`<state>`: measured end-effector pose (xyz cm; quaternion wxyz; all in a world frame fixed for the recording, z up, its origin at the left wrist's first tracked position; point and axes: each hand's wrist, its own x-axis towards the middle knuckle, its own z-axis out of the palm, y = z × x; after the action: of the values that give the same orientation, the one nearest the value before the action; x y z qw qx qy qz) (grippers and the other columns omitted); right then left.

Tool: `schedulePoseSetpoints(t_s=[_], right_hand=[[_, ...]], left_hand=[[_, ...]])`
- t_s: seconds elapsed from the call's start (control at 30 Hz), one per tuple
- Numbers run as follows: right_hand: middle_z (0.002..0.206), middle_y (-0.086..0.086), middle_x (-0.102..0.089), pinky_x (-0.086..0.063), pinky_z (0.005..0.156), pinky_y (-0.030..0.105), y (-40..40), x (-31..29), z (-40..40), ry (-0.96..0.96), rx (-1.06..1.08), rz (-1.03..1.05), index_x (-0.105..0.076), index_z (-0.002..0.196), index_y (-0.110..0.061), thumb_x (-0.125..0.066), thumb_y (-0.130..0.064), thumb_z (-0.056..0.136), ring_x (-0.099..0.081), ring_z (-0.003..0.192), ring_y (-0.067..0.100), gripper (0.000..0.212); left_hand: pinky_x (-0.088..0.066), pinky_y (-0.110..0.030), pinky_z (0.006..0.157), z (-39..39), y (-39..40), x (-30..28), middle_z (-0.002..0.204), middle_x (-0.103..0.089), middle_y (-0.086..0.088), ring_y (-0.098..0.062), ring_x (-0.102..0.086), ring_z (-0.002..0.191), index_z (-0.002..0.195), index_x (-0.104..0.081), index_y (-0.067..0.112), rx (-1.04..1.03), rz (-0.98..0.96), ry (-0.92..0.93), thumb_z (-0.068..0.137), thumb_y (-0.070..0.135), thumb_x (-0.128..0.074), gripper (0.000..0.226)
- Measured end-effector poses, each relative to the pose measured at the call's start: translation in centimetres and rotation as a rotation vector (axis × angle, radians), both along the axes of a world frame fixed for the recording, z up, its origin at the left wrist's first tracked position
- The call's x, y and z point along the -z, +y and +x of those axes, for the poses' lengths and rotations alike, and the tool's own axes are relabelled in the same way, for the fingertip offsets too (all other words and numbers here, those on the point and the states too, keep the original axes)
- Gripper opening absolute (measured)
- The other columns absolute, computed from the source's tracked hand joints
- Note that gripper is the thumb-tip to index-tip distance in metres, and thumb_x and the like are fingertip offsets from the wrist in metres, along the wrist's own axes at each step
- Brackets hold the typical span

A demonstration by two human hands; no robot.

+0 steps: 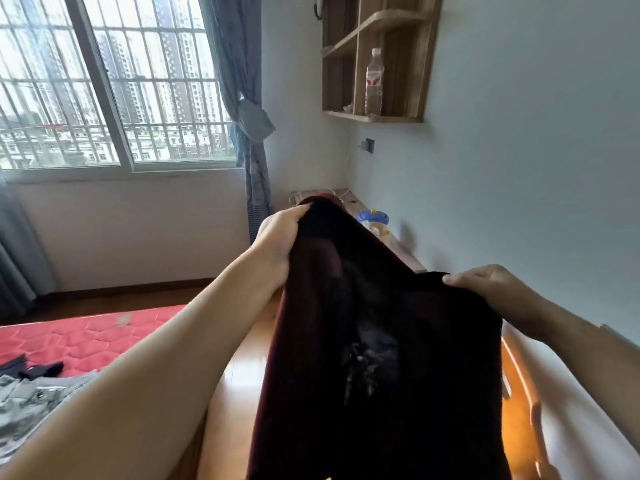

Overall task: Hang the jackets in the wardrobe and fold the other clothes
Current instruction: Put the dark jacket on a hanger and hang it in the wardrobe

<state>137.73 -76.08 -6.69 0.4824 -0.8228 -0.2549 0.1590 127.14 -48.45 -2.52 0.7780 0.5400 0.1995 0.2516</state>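
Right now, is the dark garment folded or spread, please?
Spread: the left hand and right hand hold the dark garment up by its top edge.

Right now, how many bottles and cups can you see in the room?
2. A clear plastic bottle stands on the wooden wall shelf. A cup with a blue lid sits on the low wooden ledge by the wall, behind the dark garment. The garment may hide others.

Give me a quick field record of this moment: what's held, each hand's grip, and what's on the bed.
held item: dark maroon garment, hanging down in the air
left hand: grip on garment's top edge, farther corner
right hand: grip on top edge, nearer corner
bed: red mattress with grey clothes and a black item
wall shelf: plastic bottle
wardrobe: not in view
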Motion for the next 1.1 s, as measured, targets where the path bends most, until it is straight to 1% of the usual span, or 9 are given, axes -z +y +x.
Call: schedulePoseSetpoints(t_s=[0.1,0.2,0.3,0.4,0.7,0.83,0.9,1.0,1.1], right_hand=[[0.053,-0.005,-0.053,-0.034,0.052,0.021,-0.8,2.6,0.9,-0.117,0.050,-0.382,-0.059,0.052,-0.017,-0.058,-0.047,0.091,-0.048,0.048,0.007,0.049],[0.087,-0.005,-0.062,-0.043,0.063,0.021,-0.2,5.8,0.9,-0.247,-0.051,-0.746,-0.060,0.084,-0.023,-0.054,-0.050,0.091,-0.057,0.075,0.008,0.028],[0.122,-0.010,-0.057,-0.048,0.090,0.024,2.6,7.3,-1.1,-0.360,-0.219,-0.382,-0.053,0.125,-0.031,-0.066,-0.037,0.082,-0.056,0.107,0.008,0.045],[0.109,-0.016,-0.066,-0.051,0.089,0.030,6.2,6.8,-3.8,-0.249,-0.295,0.004,-0.058,0.116,-0.035,-0.070,-0.040,0.082,-0.062,0.103,0.005,0.036],[0.089,-0.005,-0.075,-0.057,0.078,0.027,4.4,4.6,-3.5,-0.118,-0.206,0.145,-0.072,0.095,-0.018,-0.062,-0.020,0.092,-0.071,0.084,0.011,0.011],[0.077,-0.012,-0.074,-0.047,0.062,0.007,4.6,1.3,-5.0,-0.147,-0.207,0.290,-0.071,0.086,-0.022,-0.061,-0.015,0.091,-0.069,0.073,0.001,0.014],[0.076,-0.012,-0.074,-0.047,0.060,0.007,5.2,-0.1,-5.8,-0.173,-0.196,0.316,-0.072,0.087,-0.025,-0.063,-0.017,0.090,-0.069,0.071,0.000,0.013],[0.076,-0.014,-0.074,-0.046,0.061,0.007,5.7,-1.7,-6.2,-0.254,-0.165,0.317,-0.072,0.082,-0.033,-0.066,-0.022,0.088,-0.068,0.071,-0.002,0.014],[0.077,-0.014,-0.074,-0.046,0.062,0.006,6.3,-3.0,-6.4,-0.298,-0.183,0.308,-0.072,0.078,-0.034,-0.067,-0.021,0.087,-0.067,0.072,-0.003,0.016]], left_hand=[[-0.058,-0.034,0.072,0.3,0.7,-2.4,0.097,-0.072,-0.014,-0.022,-0.070,0.077,0.110,-0.067,-0.002,0.039,-0.062,-0.065,0.081,0.014,-0.067,0.033],[-0.056,-0.035,0.075,0.5,0.4,-4.5,0.100,-0.068,-0.012,-0.023,-0.068,0.084,0.123,-0.062,-0.001,0.066,-0.018,-0.087,0.089,0.017,-0.061,0.039],[-0.056,-0.031,0.064,0.5,-1.9,-5.8,0.095,-0.070,-0.011,-0.022,-0.071,0.079,0.116,-0.065,0.002,0.130,0.086,-0.056,0.089,0.019,-0.063,0.032],[-0.055,-0.028,0.055,0.6,-4.3,-5.8,0.088,-0.072,-0.013,-0.022,-0.072,0.069,0.108,-0.068,0.000,0.155,0.144,0.005,0.088,0.016,-0.065,0.025],[-0.059,-0.031,0.064,-2.2,2.7,-3.6,0.086,-0.075,-0.011,-0.023,-0.070,0.070,0.101,-0.072,0.006,-0.084,0.399,0.290,0.092,0.012,-0.062,0.015],[-0.054,-0.020,0.055,-3.9,6.7,0.2,0.102,-0.068,-0.013,-0.019,-0.064,0.073,0.111,-0.068,0.015,0.118,0.646,0.617,0.090,0.000,-0.056,0.028],[-0.059,-0.034,0.075,-4.5,7.4,1.9,0.100,-0.072,-0.016,-0.025,-0.067,0.082,0.104,-0.074,0.014,0.300,0.665,0.730,0.087,-0.003,-0.056,0.030],[-0.054,-0.042,0.093,-4.6,7.3,2.9,0.097,-0.075,-0.007,-0.025,-0.070,0.094,0.093,-0.079,0.019,0.371,0.866,0.785,0.092,0.023,-0.063,0.016],[-0.049,-0.036,0.102,-4.3,4.9,2.2,0.111,-0.073,0.003,-0.016,-0.066,0.109,0.108,-0.074,0.028,0.455,0.906,0.551,0.085,0.070,-0.053,0.052]])
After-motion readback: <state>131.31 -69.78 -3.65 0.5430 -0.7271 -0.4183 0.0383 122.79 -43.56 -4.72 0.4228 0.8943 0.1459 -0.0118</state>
